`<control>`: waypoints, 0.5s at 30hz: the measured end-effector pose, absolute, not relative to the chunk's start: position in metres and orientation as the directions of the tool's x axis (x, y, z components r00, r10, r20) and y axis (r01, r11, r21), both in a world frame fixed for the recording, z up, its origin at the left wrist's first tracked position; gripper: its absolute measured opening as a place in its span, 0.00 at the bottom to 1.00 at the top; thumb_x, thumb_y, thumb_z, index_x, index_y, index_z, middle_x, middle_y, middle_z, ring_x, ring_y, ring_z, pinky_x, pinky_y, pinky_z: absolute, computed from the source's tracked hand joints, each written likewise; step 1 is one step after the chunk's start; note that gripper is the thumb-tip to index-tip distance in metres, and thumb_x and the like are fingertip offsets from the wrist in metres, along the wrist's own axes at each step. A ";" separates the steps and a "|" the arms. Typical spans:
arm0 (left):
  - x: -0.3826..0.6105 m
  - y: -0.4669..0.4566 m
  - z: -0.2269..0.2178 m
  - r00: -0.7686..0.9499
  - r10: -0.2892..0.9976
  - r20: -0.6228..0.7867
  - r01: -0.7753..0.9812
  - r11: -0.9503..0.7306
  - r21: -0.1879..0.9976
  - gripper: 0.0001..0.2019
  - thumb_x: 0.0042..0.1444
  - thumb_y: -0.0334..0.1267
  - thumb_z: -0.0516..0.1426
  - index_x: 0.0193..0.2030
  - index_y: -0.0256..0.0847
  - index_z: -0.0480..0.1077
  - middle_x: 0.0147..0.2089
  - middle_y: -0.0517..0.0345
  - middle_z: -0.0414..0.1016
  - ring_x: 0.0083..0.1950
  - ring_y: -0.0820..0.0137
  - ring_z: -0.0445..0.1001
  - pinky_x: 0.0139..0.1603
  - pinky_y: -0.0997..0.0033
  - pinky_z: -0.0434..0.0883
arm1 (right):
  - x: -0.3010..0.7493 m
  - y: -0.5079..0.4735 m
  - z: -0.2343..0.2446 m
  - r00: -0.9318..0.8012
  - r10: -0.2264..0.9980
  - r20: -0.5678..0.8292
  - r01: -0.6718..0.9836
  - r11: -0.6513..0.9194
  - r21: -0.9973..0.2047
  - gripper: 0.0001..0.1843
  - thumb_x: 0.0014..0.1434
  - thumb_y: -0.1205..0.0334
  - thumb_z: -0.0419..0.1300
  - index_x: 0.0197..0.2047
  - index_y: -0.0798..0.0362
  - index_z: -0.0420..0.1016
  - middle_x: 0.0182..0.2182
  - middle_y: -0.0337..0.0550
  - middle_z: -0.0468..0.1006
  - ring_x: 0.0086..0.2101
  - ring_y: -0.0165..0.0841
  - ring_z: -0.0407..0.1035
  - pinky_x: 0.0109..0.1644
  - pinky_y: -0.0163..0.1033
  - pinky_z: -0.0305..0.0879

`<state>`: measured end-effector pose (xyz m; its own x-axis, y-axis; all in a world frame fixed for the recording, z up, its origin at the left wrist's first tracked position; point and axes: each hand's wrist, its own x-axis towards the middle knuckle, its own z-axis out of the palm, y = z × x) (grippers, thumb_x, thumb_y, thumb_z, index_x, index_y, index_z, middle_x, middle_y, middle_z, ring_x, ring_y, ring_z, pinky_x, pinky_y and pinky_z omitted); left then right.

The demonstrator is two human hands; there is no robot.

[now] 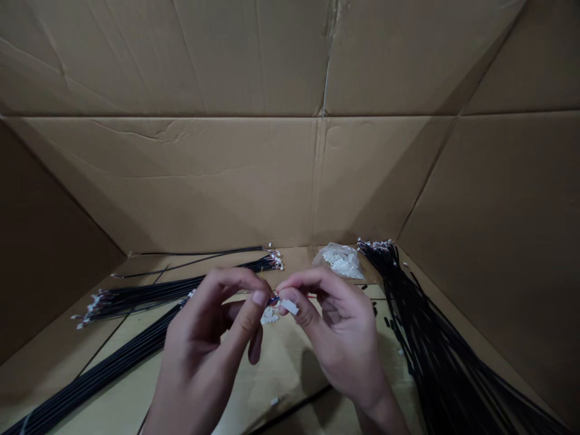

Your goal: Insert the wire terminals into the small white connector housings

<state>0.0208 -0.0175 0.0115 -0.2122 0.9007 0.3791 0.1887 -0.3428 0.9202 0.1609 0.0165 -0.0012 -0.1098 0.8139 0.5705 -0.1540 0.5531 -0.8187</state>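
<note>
My left hand point(208, 344) is closed in a pinch on thin wires point(273, 300), blue and dark in colour. Close against it, my right hand point(339, 326) pinches a small white plastic connector point(290, 307) between thumb and fingertips. A short red wire end shows behind the right fingers. Whether the wires sit inside the connector is too small to tell. Just beyond the fingertips lies a small pile of white connectors point(270, 315), partly hidden by the hands.
Black cable bundles point(149, 294) with white-tipped ends lie at left; another tied bundle point(104, 362) runs to the lower left. A large bundle of black cables point(435, 350) spreads at right. Behind stands a clear bag of white pieces point(342, 261). Cardboard walls point(217, 181) enclose the table.
</note>
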 end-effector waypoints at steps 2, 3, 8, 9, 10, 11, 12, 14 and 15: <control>0.022 -0.019 0.012 -0.207 0.898 0.388 0.267 -0.330 0.906 0.06 0.64 0.44 0.60 0.37 0.48 0.75 0.32 0.66 0.74 0.21 0.80 0.66 0.20 0.82 0.65 | 0.161 0.016 -0.002 -0.104 0.811 0.575 -0.148 0.559 -0.816 0.05 0.67 0.62 0.65 0.37 0.48 0.79 0.30 0.36 0.80 0.31 0.31 0.71 0.38 0.37 0.69; 0.023 -0.020 0.013 -0.205 0.899 0.386 0.287 -0.321 0.902 0.07 0.64 0.44 0.60 0.37 0.47 0.76 0.32 0.64 0.74 0.22 0.79 0.66 0.20 0.81 0.66 | 0.162 0.016 -0.002 -0.101 0.811 0.576 -0.144 0.561 -0.815 0.05 0.67 0.62 0.66 0.37 0.48 0.79 0.30 0.36 0.80 0.31 0.31 0.71 0.38 0.37 0.68; 0.024 -0.018 0.017 -0.171 0.904 0.392 0.276 -0.337 0.900 0.05 0.61 0.42 0.62 0.34 0.48 0.78 0.41 0.62 0.78 0.26 0.79 0.69 0.24 0.83 0.70 | 0.165 0.014 -0.001 -0.100 0.820 0.563 -0.175 0.543 -0.822 0.05 0.65 0.62 0.67 0.36 0.48 0.80 0.30 0.36 0.81 0.31 0.30 0.72 0.37 0.35 0.68; 0.024 -0.018 0.016 -0.167 0.904 0.394 0.261 -0.345 0.901 0.05 0.61 0.41 0.63 0.33 0.49 0.78 0.42 0.63 0.78 0.26 0.79 0.69 0.23 0.83 0.69 | 0.164 0.014 0.000 -0.103 0.836 0.539 -0.208 0.512 -0.834 0.05 0.65 0.62 0.68 0.35 0.48 0.80 0.29 0.36 0.81 0.31 0.30 0.72 0.36 0.35 0.68; 0.023 -0.018 0.016 -0.167 0.903 0.396 0.242 -0.351 0.904 0.05 0.61 0.41 0.63 0.33 0.50 0.78 0.43 0.64 0.78 0.25 0.81 0.69 0.22 0.84 0.69 | 0.164 0.014 0.000 -0.112 0.859 0.500 -0.253 0.462 -0.850 0.06 0.64 0.61 0.68 0.34 0.49 0.80 0.28 0.36 0.80 0.29 0.29 0.71 0.35 0.34 0.68; 0.023 -0.018 0.015 -0.172 0.901 0.399 0.224 -0.358 0.906 0.05 0.61 0.41 0.63 0.34 0.51 0.78 0.44 0.65 0.77 0.23 0.82 0.67 0.21 0.84 0.68 | 0.162 0.015 0.000 -0.123 0.883 0.452 -0.304 0.400 -0.865 0.07 0.64 0.60 0.68 0.34 0.49 0.79 0.27 0.36 0.80 0.28 0.29 0.71 0.33 0.33 0.68; 0.023 -0.019 0.014 -0.186 0.897 0.400 0.213 -0.361 0.908 0.04 0.61 0.41 0.63 0.34 0.51 0.78 0.46 0.65 0.77 0.22 0.83 0.66 0.21 0.83 0.67 | 0.161 0.016 0.001 -0.135 0.906 0.400 -0.356 0.333 -0.873 0.08 0.63 0.59 0.69 0.33 0.50 0.78 0.25 0.36 0.79 0.26 0.28 0.70 0.31 0.32 0.68; 0.023 -0.020 0.014 -0.217 0.885 0.412 0.220 -0.366 0.904 0.05 0.62 0.41 0.63 0.33 0.51 0.78 0.45 0.65 0.78 0.26 0.80 0.71 0.24 0.82 0.68 | 0.157 0.019 0.000 -0.160 0.936 0.315 -0.445 0.217 -0.869 0.10 0.61 0.57 0.70 0.32 0.51 0.78 0.24 0.36 0.77 0.23 0.27 0.69 0.28 0.31 0.67; 0.022 -0.019 0.014 -0.215 0.881 0.422 0.237 -0.372 0.897 0.07 0.62 0.41 0.63 0.32 0.51 0.78 0.43 0.64 0.79 0.32 0.77 0.75 0.27 0.82 0.70 | 0.155 0.022 -0.001 -0.165 0.944 0.284 -0.480 0.175 -0.859 0.11 0.61 0.56 0.70 0.32 0.52 0.78 0.23 0.36 0.77 0.22 0.26 0.68 0.27 0.31 0.66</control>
<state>0.0223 -0.0194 0.0138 -0.2146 0.8807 0.4222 0.2372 -0.3724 0.8973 0.1552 0.0218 -0.0010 -0.1652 0.9444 0.2842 -0.4804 0.1746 -0.8595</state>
